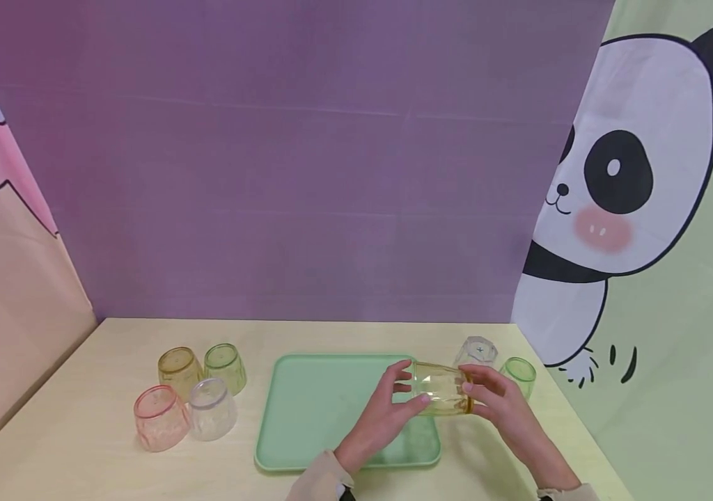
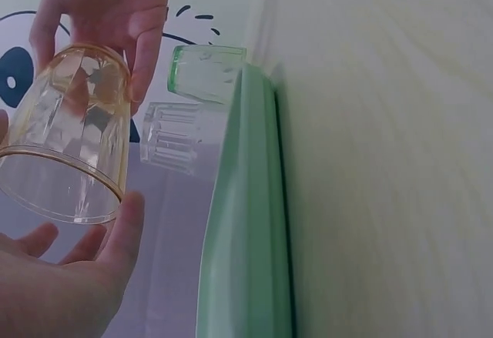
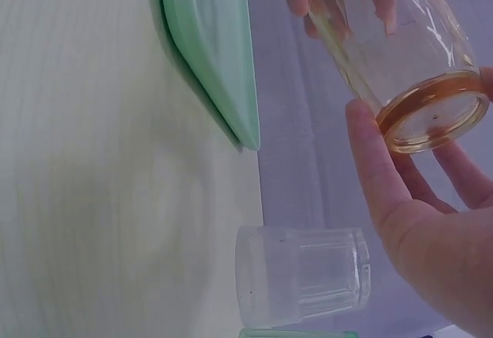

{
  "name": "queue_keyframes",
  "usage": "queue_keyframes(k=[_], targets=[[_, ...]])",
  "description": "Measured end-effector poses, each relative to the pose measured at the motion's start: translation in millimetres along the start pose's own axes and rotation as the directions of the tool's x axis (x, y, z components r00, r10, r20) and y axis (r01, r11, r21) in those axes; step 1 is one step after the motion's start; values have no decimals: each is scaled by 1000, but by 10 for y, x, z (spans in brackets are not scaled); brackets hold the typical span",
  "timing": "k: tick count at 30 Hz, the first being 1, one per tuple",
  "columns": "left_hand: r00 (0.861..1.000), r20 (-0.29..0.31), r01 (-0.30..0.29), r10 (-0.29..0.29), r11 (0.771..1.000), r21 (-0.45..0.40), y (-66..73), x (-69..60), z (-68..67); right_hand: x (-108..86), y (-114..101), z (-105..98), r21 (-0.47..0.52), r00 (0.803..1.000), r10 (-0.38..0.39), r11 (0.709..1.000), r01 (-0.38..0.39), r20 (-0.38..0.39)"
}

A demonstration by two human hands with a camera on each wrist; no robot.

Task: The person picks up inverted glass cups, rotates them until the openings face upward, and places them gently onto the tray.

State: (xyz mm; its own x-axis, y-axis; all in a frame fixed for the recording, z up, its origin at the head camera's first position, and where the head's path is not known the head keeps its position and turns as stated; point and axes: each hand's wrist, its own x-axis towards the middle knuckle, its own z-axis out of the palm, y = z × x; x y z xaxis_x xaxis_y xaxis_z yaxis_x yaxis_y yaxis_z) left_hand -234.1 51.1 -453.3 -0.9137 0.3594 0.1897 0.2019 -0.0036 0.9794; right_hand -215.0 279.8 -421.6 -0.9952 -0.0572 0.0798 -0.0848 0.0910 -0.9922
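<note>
Both hands hold a yellow drinking glass (image 1: pixel 441 391) on its side, above the right part of a green tray (image 1: pixel 312 410). My left hand (image 1: pixel 381 414) grips the open rim, thumb on the near side and fingers on the far side. At the thicker amber base, my right hand (image 1: pixel 507 410) has its thumb and fingers round the glass. In the left wrist view, the rim of the yellow glass (image 2: pixel 69 138) tips toward the left hand. The right wrist view shows the amber base of the yellow glass (image 3: pixel 435 111) against the right fingers.
Behind the right hand, a clear glass (image 1: pixel 477 350) stands upside down beside a green glass (image 1: pixel 521 376). At the left of the table stand an amber glass (image 1: pixel 179 372), a green glass (image 1: pixel 226 367), a pink glass (image 1: pixel 161 421) and a clear glass (image 1: pixel 212 410), close together.
</note>
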Motion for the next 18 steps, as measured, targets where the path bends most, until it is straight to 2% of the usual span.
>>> queue_keyframes(k=[9, 18], targets=[[999, 31, -5, 6, 1000, -2, 21, 16, -46, -8, 34, -20, 9, 1000, -4, 1000, 3, 21], [994, 110, 1, 4, 999, -50, 49, 47, -100, -10, 16, -61, 20, 994, -14, 1000, 12, 107]])
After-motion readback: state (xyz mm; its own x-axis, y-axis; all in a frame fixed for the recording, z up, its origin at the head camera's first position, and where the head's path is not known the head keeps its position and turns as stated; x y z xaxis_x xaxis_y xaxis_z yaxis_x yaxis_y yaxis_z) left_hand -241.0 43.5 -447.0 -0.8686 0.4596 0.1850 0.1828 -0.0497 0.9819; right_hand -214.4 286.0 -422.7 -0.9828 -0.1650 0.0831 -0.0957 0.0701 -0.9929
